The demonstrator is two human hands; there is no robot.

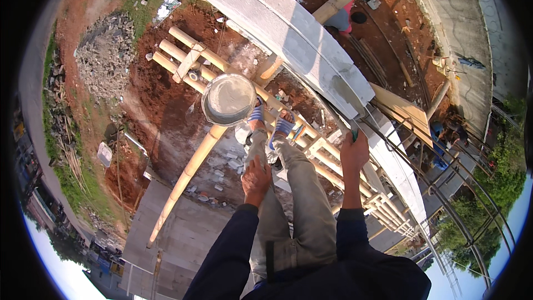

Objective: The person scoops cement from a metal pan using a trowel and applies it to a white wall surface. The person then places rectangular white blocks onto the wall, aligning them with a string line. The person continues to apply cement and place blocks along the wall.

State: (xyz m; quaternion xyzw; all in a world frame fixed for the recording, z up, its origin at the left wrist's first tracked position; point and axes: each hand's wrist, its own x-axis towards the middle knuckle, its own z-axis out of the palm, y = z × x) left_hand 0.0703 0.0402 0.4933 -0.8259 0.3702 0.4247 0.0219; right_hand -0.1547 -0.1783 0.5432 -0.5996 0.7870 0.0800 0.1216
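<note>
My right hand [354, 153] is closed around the green handle of a trowel [345, 95]. The trowel's grey blade reaches over the top of a pale block wall [300, 36], near the block's end. Beside my knee, my left hand [256, 182] hangs low with its fingers loosely apart, and nothing shows in it. A round bucket [229, 99] of grey wet mortar rests on the bamboo poles to the left of my feet. My feet stand on the poles in blue-striped sandals [282, 128].
Bamboo scaffolding [333, 161] runs along the wall, and a long bamboo pole [186, 183] slants down from it. Steel reinforcing bars [444, 203] stick out at the right. Rubble [105, 55] lies on the red ground far below. Beyond the wall, a person in pink [345, 19] is partly hidden.
</note>
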